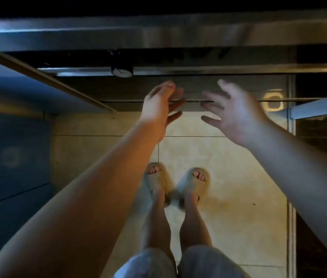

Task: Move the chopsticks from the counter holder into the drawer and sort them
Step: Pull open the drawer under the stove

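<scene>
**Both hands open, reaching at the dark cabinet front**

At the bottom centre of the frame you see your light shorts (pixel 204 261) and your bare legs. Just above them, your feet stand in pale slippers (pixel 156 177) on the beige tiled floor (pixel 228 167).

Your two forearms run up from the lower corners toward the middle of the frame. Your left hand (pixel 158 105) is centre-left, with the fingers straight, close together and pointing up and right. It grips nothing. Your right hand (pixel 232 113) is centre-right, with the fingers spread and loosely extended toward the left hand. It is also empty. The two hands are near each other but apart, and both are slightly blurred.

Behind them is a dark cabinet front (pixel 198 87) with a thin horizontal line across it at fingertip height. You cannot tell whether either hand touches it, or whether it is the drawer.

Above that is a metal rail (pixel 218 70) with a small round object (pixel 122 72) on it, upper centre-left. The steel edge of the desk (pixel 158 37) spans the top of the frame.

A blue-lit panel (pixel 12 87) fills the left side. You cannot tell from this view where the chopsticks are.
</scene>
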The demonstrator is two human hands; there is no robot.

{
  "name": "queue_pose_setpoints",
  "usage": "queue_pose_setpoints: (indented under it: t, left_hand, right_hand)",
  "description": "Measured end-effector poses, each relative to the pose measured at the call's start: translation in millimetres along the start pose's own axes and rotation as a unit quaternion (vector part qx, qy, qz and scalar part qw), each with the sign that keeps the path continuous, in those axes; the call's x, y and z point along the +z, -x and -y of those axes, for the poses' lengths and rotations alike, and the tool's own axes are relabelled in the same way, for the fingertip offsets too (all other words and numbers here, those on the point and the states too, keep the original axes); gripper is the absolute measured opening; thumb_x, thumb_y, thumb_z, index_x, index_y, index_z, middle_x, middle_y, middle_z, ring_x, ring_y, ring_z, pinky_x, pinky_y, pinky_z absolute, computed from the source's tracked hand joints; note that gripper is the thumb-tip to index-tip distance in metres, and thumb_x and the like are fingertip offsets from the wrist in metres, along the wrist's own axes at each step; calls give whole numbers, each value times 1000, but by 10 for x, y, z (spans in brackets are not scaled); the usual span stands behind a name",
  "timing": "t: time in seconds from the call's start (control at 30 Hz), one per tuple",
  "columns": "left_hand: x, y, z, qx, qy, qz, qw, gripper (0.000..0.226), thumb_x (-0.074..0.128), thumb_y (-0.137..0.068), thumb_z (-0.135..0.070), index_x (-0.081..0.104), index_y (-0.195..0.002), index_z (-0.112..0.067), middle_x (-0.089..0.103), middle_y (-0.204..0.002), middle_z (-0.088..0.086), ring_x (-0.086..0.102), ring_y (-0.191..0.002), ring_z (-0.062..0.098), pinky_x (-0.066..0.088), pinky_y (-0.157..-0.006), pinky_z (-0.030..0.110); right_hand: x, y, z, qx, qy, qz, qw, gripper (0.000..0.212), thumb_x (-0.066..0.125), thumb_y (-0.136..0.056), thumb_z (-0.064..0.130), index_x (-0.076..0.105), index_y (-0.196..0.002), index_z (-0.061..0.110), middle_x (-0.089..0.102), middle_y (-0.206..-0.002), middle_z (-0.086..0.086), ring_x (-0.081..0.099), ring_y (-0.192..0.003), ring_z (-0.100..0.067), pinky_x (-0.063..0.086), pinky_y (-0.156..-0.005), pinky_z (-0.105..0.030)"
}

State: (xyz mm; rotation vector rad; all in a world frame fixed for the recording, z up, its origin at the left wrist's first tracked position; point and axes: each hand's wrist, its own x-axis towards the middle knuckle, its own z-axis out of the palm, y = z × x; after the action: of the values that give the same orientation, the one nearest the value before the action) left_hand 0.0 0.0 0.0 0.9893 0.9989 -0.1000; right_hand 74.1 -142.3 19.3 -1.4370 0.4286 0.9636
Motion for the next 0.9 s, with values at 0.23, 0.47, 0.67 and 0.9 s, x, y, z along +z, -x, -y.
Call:
queue_pose_setpoints:
  t: [0.23, 0.47, 0.67, 0.9]
  left_hand:
    - [-28, -409, 1, 59, 115, 35, 991, 35, 39, -104, -25, 49, -136, -19, 67, -126, 1, 68, -109, 19, 53, -93, 40]
    - [-1, -420, 28, 82, 178, 75, 978, 29, 35, -103, -14, 55, -124, -19, 64, -130, 4, 67, -109, 20, 49, -96, 38]
    - [34, -421, 45, 70, 202, 56, 975, 31, 40, -102, -14, 53, -130, -14, 64, -124, 5, 62, -90, 16, 49, -90, 37]
    - [76, -358, 93, 33, 246, 37, 968, 39, 45, -100, -13, 48, -138, -5, 54, -79, 1, 53, -64, 10, 52, -77, 31]
  right_hand:
    - [-36, -461, 46, -7, -169, 52, 984, 47, 35, -98, 30, 39, -143, 19, 63, -130, -6, 56, -122, -24, 46, -87, -46]
    - [-42, -576, -20, -51, -289, 106, 950, 47, 38, -90, 15, 46, -136, 13, 60, -133, -13, 61, -119, -26, 49, -95, -49]
    - [22, -489, -98, -82, -348, 131, 925, 63, 43, -77, 6, 42, -140, 14, 57, -136, -14, 57, -123, -30, 48, -97, -51]
    - [79, -454, -134, -90, -368, 108, 919, 59, 41, -76, 1, 45, -133, 16, 59, -126, -13, 55, -125, -30, 45, -100, -52]
